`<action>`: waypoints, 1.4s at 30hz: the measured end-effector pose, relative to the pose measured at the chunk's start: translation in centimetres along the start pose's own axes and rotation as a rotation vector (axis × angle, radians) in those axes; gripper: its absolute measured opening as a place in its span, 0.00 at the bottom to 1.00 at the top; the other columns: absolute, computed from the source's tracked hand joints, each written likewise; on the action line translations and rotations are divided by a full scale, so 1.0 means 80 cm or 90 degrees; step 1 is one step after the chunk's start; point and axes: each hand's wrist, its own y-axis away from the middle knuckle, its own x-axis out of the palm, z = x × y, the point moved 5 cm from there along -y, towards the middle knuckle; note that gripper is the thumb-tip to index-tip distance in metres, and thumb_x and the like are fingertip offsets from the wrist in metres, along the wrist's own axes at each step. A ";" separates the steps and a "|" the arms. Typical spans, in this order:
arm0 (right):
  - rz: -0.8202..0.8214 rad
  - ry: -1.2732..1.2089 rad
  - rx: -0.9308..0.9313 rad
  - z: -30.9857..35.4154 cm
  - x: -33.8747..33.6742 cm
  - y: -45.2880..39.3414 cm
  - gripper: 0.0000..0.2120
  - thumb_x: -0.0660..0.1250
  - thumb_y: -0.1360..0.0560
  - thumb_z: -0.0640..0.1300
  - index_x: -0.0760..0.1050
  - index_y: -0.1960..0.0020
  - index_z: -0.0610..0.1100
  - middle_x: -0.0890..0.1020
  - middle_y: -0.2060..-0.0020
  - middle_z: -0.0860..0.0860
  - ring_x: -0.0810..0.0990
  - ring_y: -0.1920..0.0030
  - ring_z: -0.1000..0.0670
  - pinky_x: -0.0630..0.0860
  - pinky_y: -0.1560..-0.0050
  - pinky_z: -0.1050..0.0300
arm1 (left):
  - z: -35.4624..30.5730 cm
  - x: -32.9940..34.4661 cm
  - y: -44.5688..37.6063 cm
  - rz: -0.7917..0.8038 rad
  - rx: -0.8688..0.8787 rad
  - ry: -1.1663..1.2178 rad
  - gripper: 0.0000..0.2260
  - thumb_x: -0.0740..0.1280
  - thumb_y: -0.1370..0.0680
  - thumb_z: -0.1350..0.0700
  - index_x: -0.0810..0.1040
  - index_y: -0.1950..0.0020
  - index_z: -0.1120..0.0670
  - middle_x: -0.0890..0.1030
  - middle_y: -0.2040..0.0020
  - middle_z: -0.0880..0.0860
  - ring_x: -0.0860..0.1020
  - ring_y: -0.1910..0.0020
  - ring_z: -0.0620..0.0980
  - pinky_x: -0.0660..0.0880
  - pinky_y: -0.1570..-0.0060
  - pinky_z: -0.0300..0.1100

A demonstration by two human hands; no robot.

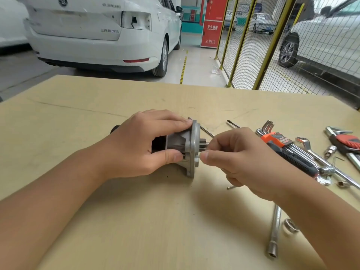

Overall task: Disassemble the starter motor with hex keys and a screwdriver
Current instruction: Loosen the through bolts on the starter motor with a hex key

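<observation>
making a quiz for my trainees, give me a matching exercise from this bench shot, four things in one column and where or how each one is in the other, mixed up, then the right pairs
Things
1. starter motor
2. left hand
3. right hand
4. hex key set

Places or states
A. lies on the table to the right of both hands, in an orange holder
B. lies on its side on the table, flange facing right
C. pinches at the small shaft that sticks out of the flange
D. wraps around the motor housing, thumb underneath

Pairs: 1-B, 2-D, 3-C, 4-A
</observation>
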 end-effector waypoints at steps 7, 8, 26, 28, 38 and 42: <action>-0.080 0.223 -0.186 0.019 0.007 0.010 0.12 0.73 0.25 0.41 0.77 0.66 0.44 0.72 0.77 0.55 0.67 0.76 0.57 0.63 0.73 0.67 | 0.000 -0.003 0.001 0.007 -0.004 0.026 0.27 0.76 0.27 0.52 0.78 0.29 0.56 0.81 0.35 0.49 0.79 0.35 0.49 0.76 0.36 0.55; -0.095 0.264 -0.218 0.023 0.009 0.012 0.12 0.74 0.25 0.40 0.76 0.66 0.46 0.73 0.76 0.56 0.68 0.75 0.56 0.63 0.72 0.67 | -0.002 -0.004 0.002 0.004 0.000 0.025 0.27 0.77 0.28 0.52 0.79 0.30 0.56 0.81 0.36 0.49 0.79 0.36 0.49 0.76 0.37 0.56; -0.092 0.149 -0.275 0.021 0.005 0.012 0.07 0.66 0.28 0.46 0.70 0.53 0.54 0.79 0.70 0.43 0.77 0.70 0.42 0.77 0.69 0.44 | -0.037 0.031 -0.006 -0.022 0.104 -0.071 0.10 0.68 0.19 0.50 0.85 0.51 0.54 0.82 0.38 0.50 0.74 0.33 0.60 0.74 0.43 0.66; -0.039 0.232 -0.233 0.019 -0.019 0.007 0.07 0.69 0.27 0.55 0.75 0.54 0.53 0.82 0.69 0.46 0.80 0.68 0.42 0.79 0.66 0.42 | -0.029 0.031 -0.009 -0.029 0.093 -0.081 0.09 0.69 0.19 0.50 0.85 0.52 0.54 0.82 0.38 0.48 0.74 0.33 0.60 0.74 0.43 0.66; 0.213 0.114 0.023 -0.020 -0.031 -0.005 0.18 0.69 0.24 0.53 0.75 0.50 0.36 0.86 0.60 0.44 0.80 0.68 0.44 0.73 0.61 0.46 | 0.002 0.024 -0.014 -0.084 0.043 -0.094 0.09 0.69 0.21 0.47 0.83 0.53 0.52 0.81 0.36 0.45 0.75 0.31 0.55 0.74 0.41 0.64; 0.204 0.133 0.012 -0.022 -0.031 -0.005 0.15 0.68 0.23 0.52 0.77 0.50 0.39 0.86 0.61 0.44 0.78 0.70 0.47 0.75 0.62 0.51 | 0.013 0.013 -0.009 -0.049 -0.011 -0.091 0.23 0.71 0.26 0.37 0.78 0.34 0.43 0.71 0.26 0.44 0.73 0.29 0.49 0.74 0.35 0.58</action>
